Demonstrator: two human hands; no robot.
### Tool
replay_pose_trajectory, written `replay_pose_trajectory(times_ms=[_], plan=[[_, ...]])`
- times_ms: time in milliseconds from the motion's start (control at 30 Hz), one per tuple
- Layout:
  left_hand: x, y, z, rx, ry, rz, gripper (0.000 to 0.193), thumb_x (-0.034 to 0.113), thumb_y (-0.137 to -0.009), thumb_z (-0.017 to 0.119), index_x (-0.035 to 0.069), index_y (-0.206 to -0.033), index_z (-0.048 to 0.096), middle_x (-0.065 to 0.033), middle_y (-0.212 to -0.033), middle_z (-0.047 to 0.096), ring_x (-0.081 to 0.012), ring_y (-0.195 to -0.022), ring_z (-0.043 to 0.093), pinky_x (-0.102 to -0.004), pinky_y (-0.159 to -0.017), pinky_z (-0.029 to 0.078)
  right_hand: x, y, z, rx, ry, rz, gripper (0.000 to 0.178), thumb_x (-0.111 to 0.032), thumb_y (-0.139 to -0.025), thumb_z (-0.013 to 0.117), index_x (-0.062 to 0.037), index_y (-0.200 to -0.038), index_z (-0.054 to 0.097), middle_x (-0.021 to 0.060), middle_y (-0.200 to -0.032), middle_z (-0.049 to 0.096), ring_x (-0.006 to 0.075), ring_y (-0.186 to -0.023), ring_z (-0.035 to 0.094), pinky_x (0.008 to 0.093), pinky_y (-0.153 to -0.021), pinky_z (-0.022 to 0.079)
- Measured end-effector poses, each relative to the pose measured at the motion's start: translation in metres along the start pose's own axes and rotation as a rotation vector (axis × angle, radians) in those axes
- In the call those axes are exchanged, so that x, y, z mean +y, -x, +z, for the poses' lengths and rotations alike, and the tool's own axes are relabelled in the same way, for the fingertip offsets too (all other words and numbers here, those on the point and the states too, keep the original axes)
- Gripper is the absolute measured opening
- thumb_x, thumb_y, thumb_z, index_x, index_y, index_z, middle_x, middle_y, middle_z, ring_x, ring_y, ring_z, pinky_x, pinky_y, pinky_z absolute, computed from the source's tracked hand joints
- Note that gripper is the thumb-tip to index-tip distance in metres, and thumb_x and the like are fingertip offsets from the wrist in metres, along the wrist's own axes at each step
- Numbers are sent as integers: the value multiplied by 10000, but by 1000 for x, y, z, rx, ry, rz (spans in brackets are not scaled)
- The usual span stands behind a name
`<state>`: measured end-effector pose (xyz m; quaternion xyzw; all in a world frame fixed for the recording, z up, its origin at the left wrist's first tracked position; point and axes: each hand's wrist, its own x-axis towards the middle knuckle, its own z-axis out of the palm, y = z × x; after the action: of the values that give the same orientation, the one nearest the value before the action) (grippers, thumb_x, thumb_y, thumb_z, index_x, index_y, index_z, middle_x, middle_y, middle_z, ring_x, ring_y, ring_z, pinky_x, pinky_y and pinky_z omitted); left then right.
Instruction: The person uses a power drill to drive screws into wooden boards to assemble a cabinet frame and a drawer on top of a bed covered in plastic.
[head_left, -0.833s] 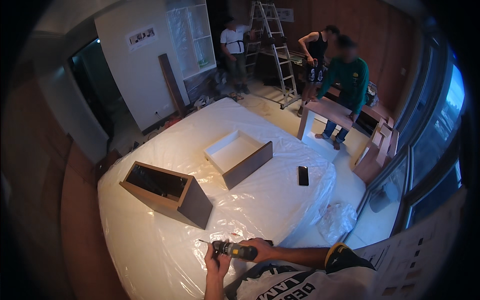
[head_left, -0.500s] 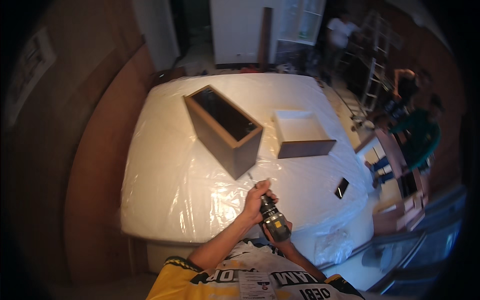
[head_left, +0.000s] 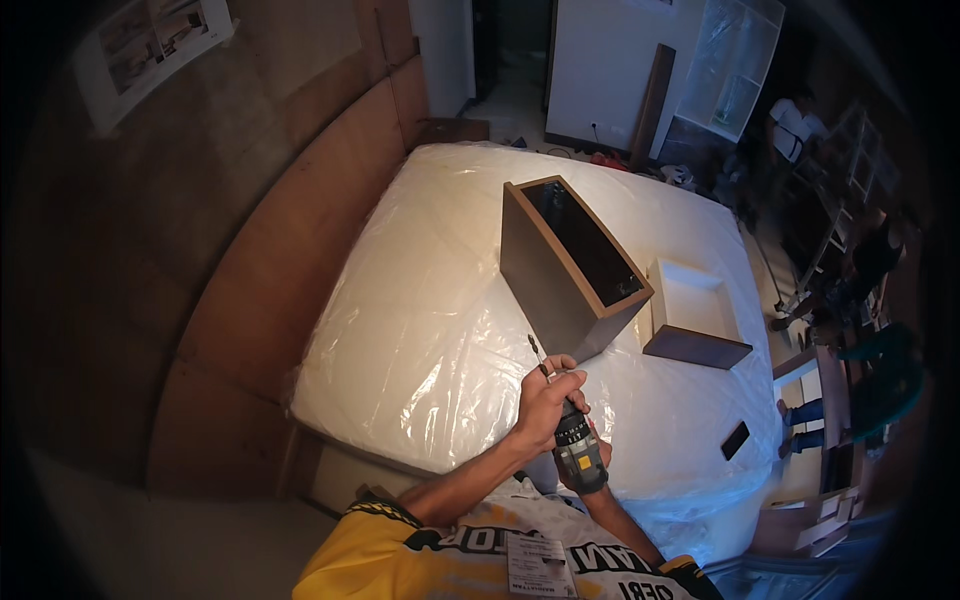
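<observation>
In front of my body I hold a cordless drill point(head_left: 580, 455), dark with a yellow patch, a long thin bit point(head_left: 537, 348) pointing away from me. My left hand point(head_left: 548, 405) is closed around the chuck end at the base of the bit. Mostly hidden behind the drill body, my right hand point(head_left: 602, 462) grips it from the handle side. Just beyond the bit stands a brown open-topped cabinet box point(head_left: 550, 285), dark inside. To its right lies a drawer point(head_left: 697, 345) with a white inside and a brown front.
Both wooden pieces rest on a plastic-wrapped mattress point(head_left: 400, 330). A black phone point(head_left: 735, 440) lies near its right side. A curved wooden panel point(head_left: 270, 280) runs along the left. At the right are several people, a ladder point(head_left: 850, 190) and wooden furniture parts point(head_left: 815, 520).
The view has swung left, so the box, drawer and phone sit farther right in the picture. Both hands still hold the drill, and its bit now shows more clearly.
</observation>
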<state>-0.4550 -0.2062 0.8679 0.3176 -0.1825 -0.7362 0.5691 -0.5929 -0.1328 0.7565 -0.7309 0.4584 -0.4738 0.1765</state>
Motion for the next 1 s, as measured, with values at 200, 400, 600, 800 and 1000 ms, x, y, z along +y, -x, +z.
replay_pose_trajectory(times_ms=[200, 400, 600, 800, 1000], plan=[[15, -10, -7, -118, -13, -22, 287, 78, -912, 693, 31, -1122, 503, -49, -713, 615, -136, -574, 614, -298, -561, 557, -13, -6, 19, 59, 153, -107, 137, -99, -687, 741, -87, -793, 655, 83, -733, 645, 268, -602, 624, 360, -552, 505], [22, -18, -7, -192, -79, -122, 327, 74, -923, 693, 32, -1188, 507, -14, -697, 595, -105, -601, 588, -308, -714, 567, 4, 8, 34, 134, 75, 24, 154, -117, -694, 739, -86, -827, 668, 69, -764, 652, 255, -634, 638, 344, -578, 525], [22, -13, 8, -233, -52, -231, 293, 72, -933, 682, 43, -1168, 509, -3, -656, 545, -129, -585, 579, -324, -748, 561, -19, 9, 20, 127, 296, -59, 293, -150, -721, 762, -63, -988, 679, 98, -887, 668, 270, -724, 666, 350, -646, 554], [14, -17, 21, -421, -85, -222, 226, 77, -961, 652, 48, -1145, 523, 14, -647, 496, -115, -597, 563, -327, -791, 563, -31, -4, -2, 232, -155, 190, 501, -186, -733, 858, -5, -1142, 632, 94, -906, 723, 230, -725, 714, 341, -671, 574], [18, -24, 45, -360, -159, -191, 129, 113, -984, 628, 98, -1072, 535, 49, -632, 402, -90, -577, 475, -311, -738, 524, -14, -24, -15, 334, -6, -85, 348, -117, -823, 754, 72, -1083, 621, 168, -793, 636, 343, -662, 643, 417, -603, 506]])
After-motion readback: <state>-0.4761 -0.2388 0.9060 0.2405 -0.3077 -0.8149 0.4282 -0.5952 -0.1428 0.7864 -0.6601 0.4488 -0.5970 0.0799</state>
